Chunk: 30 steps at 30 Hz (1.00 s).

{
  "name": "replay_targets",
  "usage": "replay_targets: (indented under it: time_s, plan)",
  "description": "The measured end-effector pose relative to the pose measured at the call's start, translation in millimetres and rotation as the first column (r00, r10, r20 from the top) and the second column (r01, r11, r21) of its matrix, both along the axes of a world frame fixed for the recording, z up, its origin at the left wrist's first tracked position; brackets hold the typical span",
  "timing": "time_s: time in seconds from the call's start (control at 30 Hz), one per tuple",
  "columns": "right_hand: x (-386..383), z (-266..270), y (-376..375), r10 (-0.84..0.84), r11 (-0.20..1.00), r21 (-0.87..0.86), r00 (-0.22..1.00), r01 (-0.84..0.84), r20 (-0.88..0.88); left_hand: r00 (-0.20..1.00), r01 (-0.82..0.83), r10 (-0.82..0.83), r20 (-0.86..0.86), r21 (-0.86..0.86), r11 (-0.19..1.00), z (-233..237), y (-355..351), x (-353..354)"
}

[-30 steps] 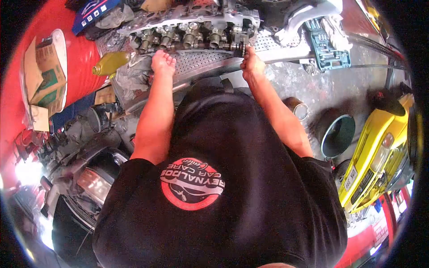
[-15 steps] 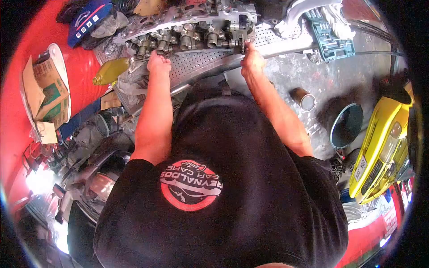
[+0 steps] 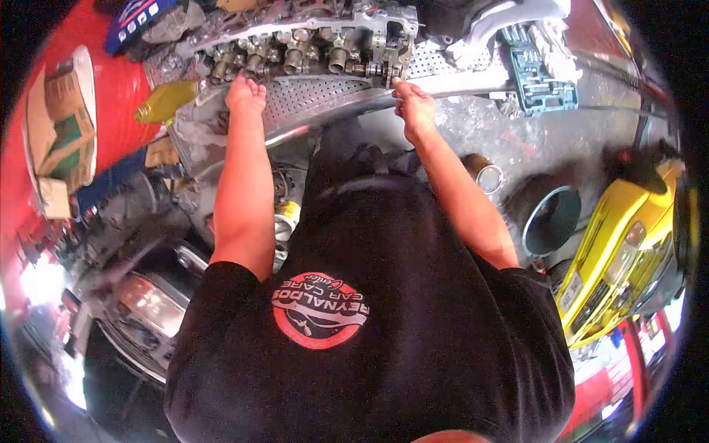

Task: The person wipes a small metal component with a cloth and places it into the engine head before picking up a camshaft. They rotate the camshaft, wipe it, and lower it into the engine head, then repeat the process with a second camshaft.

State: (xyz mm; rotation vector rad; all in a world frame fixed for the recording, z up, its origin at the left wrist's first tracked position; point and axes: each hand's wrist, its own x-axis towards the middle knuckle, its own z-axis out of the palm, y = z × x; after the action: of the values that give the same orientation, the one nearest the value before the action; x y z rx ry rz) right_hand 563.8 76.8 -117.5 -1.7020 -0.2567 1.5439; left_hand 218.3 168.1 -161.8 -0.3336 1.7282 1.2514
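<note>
A metal engine cylinder head [image 3: 299,44] lies along the top of the view, its row of round valve-gear parts facing me. My left hand [image 3: 246,96] is at its near left edge with fingers curled in; whatever the fingertips grip is too small to tell. At the right end, a toothed gear [image 3: 389,74] sits on a camshaft along the near side. My right hand [image 3: 416,108] is closed there, thumb and forefinger touching the gear end, the other fingers curled towards the palm.
The head rests on a perforated metal surface [image 3: 317,94] with a curved rim. A teal socket set [image 3: 545,83] lies to the right, a yellow-green bottle [image 3: 164,102] to the left. On the floor are a metal cylinder [image 3: 487,176], a round bin [image 3: 552,220] and a yellow car bumper [image 3: 609,255].
The whole view has shifted, with the cylinder head now higher and further left. My right hand has turned so its curled fingers show more. Both hands stay by the head.
</note>
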Motion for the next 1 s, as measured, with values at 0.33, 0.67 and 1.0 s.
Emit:
replay_targets:
  time_s: [0.33,0.67,1.0]
  plan:
    - [114,-32,29,0.506,0.617,0.403,0.733,-0.676,0.453,0.39,0.667,-0.729,-0.563,-0.374,0.645,-44,-223,144]
    - [98,-72,91,0.775,0.434,0.646,0.625,-0.628,0.088,0.229,0.606,-0.973,-0.038,-0.776,0.173,-104,-384,369]
    - [68,-111,123,0.913,0.325,0.839,0.376,-0.436,-0.158,0.178,0.425,-0.899,-0.401,-0.793,0.437,-208,-341,332]
